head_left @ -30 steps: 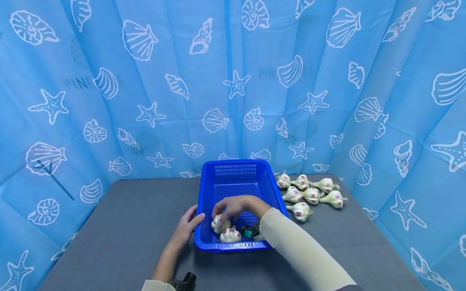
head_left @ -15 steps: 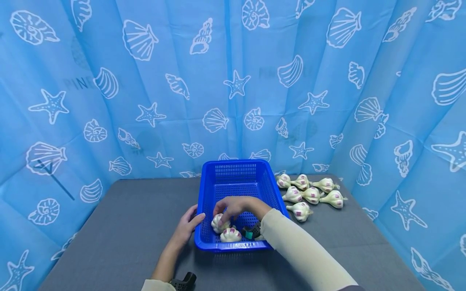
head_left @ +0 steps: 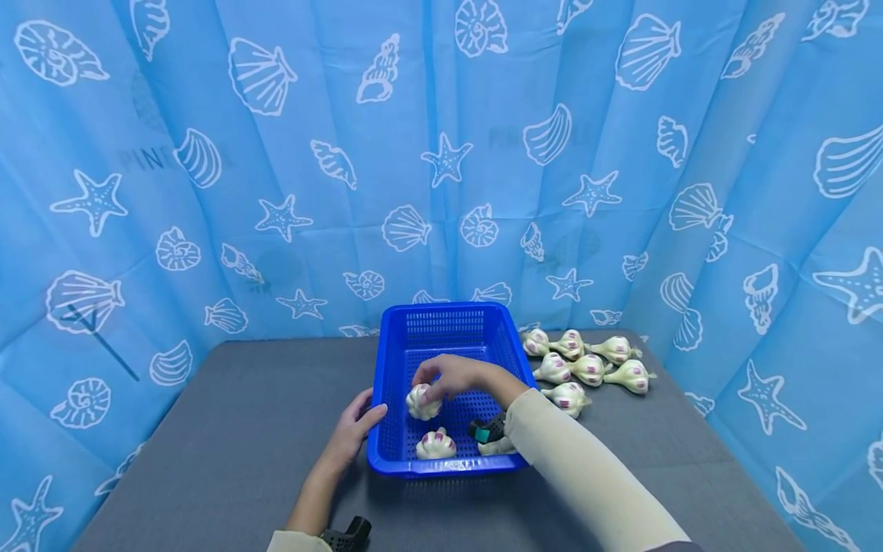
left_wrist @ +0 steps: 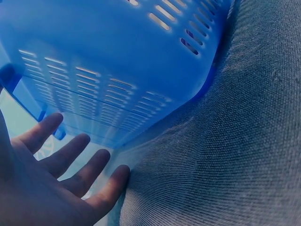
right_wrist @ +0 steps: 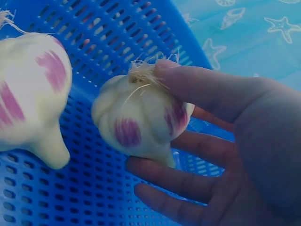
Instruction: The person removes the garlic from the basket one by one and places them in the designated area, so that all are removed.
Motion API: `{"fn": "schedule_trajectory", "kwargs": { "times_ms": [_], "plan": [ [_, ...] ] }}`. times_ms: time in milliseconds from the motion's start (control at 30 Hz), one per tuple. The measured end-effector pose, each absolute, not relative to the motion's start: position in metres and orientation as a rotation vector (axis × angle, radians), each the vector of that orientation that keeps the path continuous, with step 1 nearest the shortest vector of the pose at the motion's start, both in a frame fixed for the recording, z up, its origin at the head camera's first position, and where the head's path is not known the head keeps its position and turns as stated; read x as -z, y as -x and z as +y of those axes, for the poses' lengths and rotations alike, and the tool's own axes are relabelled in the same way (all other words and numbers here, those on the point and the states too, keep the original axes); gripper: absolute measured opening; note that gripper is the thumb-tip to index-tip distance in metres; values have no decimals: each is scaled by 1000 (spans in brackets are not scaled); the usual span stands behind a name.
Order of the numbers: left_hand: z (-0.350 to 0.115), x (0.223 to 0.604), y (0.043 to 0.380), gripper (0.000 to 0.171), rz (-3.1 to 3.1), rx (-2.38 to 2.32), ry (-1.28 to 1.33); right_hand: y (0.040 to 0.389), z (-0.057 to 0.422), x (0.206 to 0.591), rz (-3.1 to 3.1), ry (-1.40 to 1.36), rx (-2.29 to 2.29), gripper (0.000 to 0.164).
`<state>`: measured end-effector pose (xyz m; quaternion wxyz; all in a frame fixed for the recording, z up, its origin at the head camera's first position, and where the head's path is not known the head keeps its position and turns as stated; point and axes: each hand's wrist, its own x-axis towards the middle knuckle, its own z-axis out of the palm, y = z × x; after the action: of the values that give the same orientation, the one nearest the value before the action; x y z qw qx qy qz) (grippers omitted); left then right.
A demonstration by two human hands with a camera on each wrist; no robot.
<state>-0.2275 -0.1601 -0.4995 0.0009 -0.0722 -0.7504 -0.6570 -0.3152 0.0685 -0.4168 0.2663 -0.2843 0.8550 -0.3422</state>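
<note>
My right hand (head_left: 448, 376) pinches a white garlic bulb (head_left: 423, 402) inside the blue plastic basket (head_left: 383, 452). Seen from the right wrist, the thumb presses by the rootlets of this bulb (right_wrist: 136, 113), with fingers around its side and stem. A second purple-marked garlic bulb (head_left: 435, 445) lies near the basket's front wall. Partly hidden behind my right wrist is another pale bulb (head_left: 495, 447). My left hand (head_left: 355, 429) is at the basket's left side, thumb right at the rim. In the left wrist view its fingers (left_wrist: 70, 153) extend loosely beside the slotted wall.
Several garlic bulbs (head_left: 589, 369) lie grouped on the grey cloth-covered table (head_left: 276, 414), right of the basket. A blue curtain (head_left: 441, 169) with white shell prints stands behind the table and along its sides. A black strap device (head_left: 348, 534) sits at my left wrist.
My right hand has lifted the garlic bulb up and toward the far side of the basket, away from the bulb near the front wall. My left hand stays at the basket's left side.
</note>
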Motion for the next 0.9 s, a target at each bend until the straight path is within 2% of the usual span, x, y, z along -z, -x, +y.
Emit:
{"fn": "schedule_trajectory", "kwargs": {
  "times_ms": [700, 900],
  "plan": [
    [-159, 500, 227, 54, -2343, 2048, 228, 327, 106, 388, 2463, 814, 1223, 33],
    [-159, 500, 226, 54, -2337, 2041, 249, 327, 115, 382, 2545, 815, 1328, 31]
  ]
}}
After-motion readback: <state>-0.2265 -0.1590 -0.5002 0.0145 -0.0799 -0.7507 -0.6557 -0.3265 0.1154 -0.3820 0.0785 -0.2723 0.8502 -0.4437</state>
